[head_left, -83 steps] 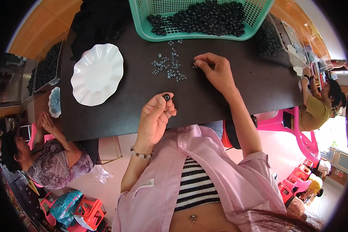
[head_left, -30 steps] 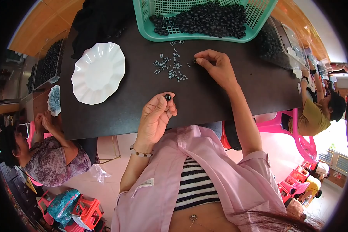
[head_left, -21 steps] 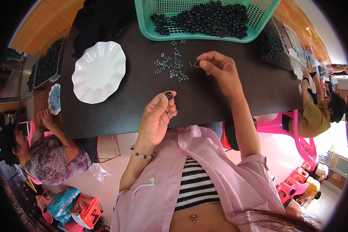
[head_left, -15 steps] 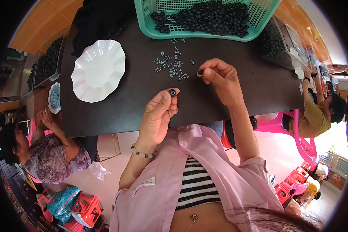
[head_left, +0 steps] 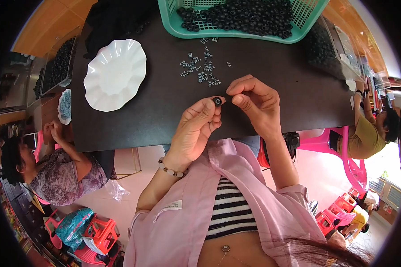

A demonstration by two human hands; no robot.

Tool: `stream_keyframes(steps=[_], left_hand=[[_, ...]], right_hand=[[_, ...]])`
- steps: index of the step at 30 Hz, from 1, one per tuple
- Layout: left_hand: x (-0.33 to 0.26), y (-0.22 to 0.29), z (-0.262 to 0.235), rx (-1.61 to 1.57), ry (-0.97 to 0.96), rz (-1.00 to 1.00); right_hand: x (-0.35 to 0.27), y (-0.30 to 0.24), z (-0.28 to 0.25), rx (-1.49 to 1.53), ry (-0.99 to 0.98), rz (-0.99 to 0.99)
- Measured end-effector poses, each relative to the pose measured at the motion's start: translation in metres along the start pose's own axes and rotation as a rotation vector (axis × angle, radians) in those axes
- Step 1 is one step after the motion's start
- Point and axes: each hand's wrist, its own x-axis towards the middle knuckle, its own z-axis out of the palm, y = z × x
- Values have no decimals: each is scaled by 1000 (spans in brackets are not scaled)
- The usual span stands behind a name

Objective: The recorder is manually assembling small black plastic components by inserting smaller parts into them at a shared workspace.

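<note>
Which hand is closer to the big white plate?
Left. The left hand is over the dark table between the white plate and the right hand, pinching a small black ring. The right hand is beyond it, farther from the plate.

We can't really tell what our right hand [head_left: 258, 104] has pinched between its fingers [head_left: 236, 91]; whatever's there is too tiny to see. The small black ring-shaped part [head_left: 217, 101] at our left hand's [head_left: 194, 131] fingertips is half covered by them. The teal plastic mesh basket [head_left: 236, 33] of black rings gets chopped off by the top edge. Those little silvery spring-like bits [head_left: 200, 69] scattered on the dark surface [head_left: 165, 107] are too small to make out properly.
</note>
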Motion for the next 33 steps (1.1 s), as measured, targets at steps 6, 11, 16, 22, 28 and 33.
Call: stream_keyframes(steps=[6, 11, 16, 22, 28, 33], left_hand=[[1, -1, -4, -17, -42, 6], [1, -3, -6, -18, -16, 16], [1, -5, -10, 7, -21, 49], [2, -5, -16, 119, -12, 111], [-1, 1, -11, 358, 19, 223], [-1, 8, -8, 388, -51, 237]], right_hand=[[-1, -1, 0, -128, -24, -38], [2, -4, 1, -279, -54, -112], [3, -6, 4, -395, -67, -161], [3, -11, 4, -515, -77, -154], [5, -14, -3, -656, -178, -273], [9, -12, -5, -208, -300, 42]])
